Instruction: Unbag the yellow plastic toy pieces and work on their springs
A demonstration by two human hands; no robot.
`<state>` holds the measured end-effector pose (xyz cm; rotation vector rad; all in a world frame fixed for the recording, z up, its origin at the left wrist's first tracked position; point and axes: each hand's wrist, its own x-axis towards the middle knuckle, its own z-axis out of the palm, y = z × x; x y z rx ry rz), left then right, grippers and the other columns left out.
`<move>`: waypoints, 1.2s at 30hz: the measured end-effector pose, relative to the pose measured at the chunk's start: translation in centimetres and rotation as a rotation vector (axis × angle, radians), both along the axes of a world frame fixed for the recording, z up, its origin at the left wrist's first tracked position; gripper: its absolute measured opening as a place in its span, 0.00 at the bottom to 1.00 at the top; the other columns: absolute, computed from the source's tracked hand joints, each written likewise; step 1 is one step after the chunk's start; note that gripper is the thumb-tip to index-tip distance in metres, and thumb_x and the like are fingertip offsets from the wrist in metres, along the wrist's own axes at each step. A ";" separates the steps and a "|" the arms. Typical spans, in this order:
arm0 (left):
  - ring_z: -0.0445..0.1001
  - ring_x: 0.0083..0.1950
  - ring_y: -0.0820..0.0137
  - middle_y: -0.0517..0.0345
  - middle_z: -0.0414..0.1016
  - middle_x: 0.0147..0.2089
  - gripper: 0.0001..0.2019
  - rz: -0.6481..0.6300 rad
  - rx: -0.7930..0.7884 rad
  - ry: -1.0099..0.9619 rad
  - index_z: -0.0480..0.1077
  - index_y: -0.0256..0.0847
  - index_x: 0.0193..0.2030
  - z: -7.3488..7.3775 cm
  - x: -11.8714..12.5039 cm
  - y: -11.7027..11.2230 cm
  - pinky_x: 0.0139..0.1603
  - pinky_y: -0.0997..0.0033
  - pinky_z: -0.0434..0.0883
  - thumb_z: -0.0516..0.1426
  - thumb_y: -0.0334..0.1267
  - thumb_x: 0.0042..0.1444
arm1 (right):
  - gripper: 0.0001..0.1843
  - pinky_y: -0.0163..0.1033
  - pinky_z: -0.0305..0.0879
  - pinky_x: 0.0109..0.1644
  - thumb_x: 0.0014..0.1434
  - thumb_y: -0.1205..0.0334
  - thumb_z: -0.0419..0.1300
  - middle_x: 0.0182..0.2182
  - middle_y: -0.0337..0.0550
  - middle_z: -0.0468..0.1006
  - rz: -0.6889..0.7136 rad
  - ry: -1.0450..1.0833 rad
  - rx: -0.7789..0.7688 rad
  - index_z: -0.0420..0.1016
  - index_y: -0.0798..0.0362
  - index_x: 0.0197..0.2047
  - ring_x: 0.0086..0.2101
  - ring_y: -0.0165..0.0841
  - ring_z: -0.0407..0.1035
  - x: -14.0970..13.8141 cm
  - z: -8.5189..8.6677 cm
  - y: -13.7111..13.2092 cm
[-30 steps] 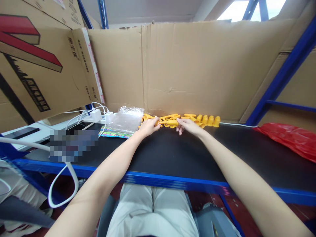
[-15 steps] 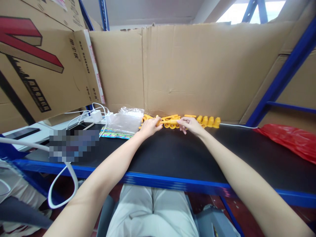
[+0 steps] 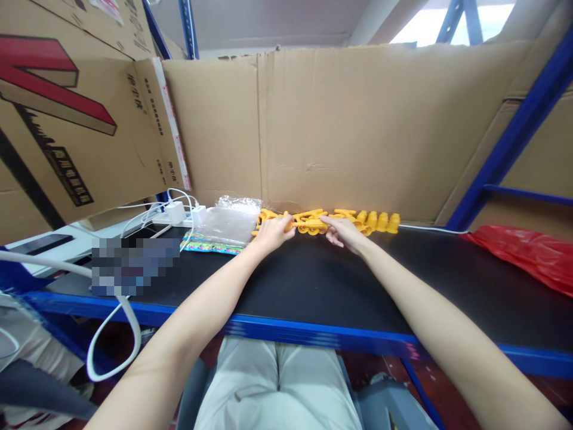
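Observation:
Between my two hands is a yellow plastic piece (image 3: 308, 224), long and narrow, just above the back of the black shelf. My left hand (image 3: 272, 232) is closed on its left end. The thumb and fingers of my right hand (image 3: 344, 233) pinch its right end. Several yellow stepped, peg-like parts (image 3: 382, 222) stand in a row to the right of my right hand. More yellow parts (image 3: 308, 213) with thin bars lie behind the hands against the cardboard. My fingers partly cover the held piece, so its exact kind is unclear.
Left of my left hand lies a clear plastic bag (image 3: 230, 221) over a colourful packet (image 3: 210, 243). White chargers (image 3: 174, 211) and cables sit further left. At far right is a red plastic bag (image 3: 523, 254). A cardboard wall (image 3: 349, 131) closes the back; a blue rail (image 3: 313, 331) edges the front.
My right hand has shifted slightly left and down at the piece, uncovering more yellow parts behind it. My left hand has barely moved. Both still hold the yellow piece.

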<state>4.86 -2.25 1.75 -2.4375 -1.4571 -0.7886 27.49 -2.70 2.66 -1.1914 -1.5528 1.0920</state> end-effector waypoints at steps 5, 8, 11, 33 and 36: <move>0.75 0.48 0.61 0.50 0.76 0.49 0.20 -0.006 -0.045 0.001 0.61 0.43 0.59 -0.2 0.0 0.1 0.46 0.65 0.68 0.51 0.44 0.62 | 0.16 0.30 0.63 0.19 0.58 0.50 0.60 0.25 0.45 0.78 0.015 0.175 -0.126 0.71 0.56 0.35 0.16 0.25 0.66 -0.4 -0.1 0.0; 0.74 0.50 0.60 0.48 0.76 0.50 0.29 -0.042 -0.067 -0.011 0.48 0.43 0.68 0.1 -0.2 0.0 0.49 0.62 0.67 0.50 0.46 0.63 | 0.10 0.31 0.69 0.26 0.59 0.56 0.61 0.28 0.43 0.78 -0.023 0.313 -0.131 0.70 0.54 0.37 0.20 0.26 0.70 -0.2 0.2 0.2; 0.72 0.53 0.59 0.44 0.75 0.51 0.29 0.045 -0.072 -0.013 0.45 0.40 0.69 0.2 -0.6 0.2 0.54 0.55 0.65 0.48 0.42 0.64 | 0.10 0.34 0.71 0.30 0.57 0.55 0.61 0.27 0.41 0.77 -0.121 0.360 -0.035 0.67 0.52 0.35 0.23 0.28 0.72 0.5 0.7 0.7; 0.74 0.46 0.55 0.46 0.79 0.40 0.10 0.159 -0.181 0.042 0.78 0.41 0.36 0.2 -1.4 1.2 0.53 0.50 0.67 0.54 0.34 0.55 | 0.15 0.49 0.54 0.48 0.61 0.60 0.52 0.45 0.59 0.75 -0.451 -1.346 0.709 0.69 0.58 0.49 0.47 0.48 0.63 -3.3 -0.6 3.7; 0.73 0.49 0.53 0.45 0.78 0.42 0.11 0.128 -0.199 0.042 0.77 0.40 0.35 0.4 -1.3 0.7 0.56 0.48 0.64 0.53 0.35 0.56 | 0.16 0.56 0.50 0.54 0.62 0.60 0.51 0.46 0.60 0.75 -0.407 -1.434 0.740 0.71 0.60 0.48 0.48 0.49 0.62 -3.6 -0.6 3.6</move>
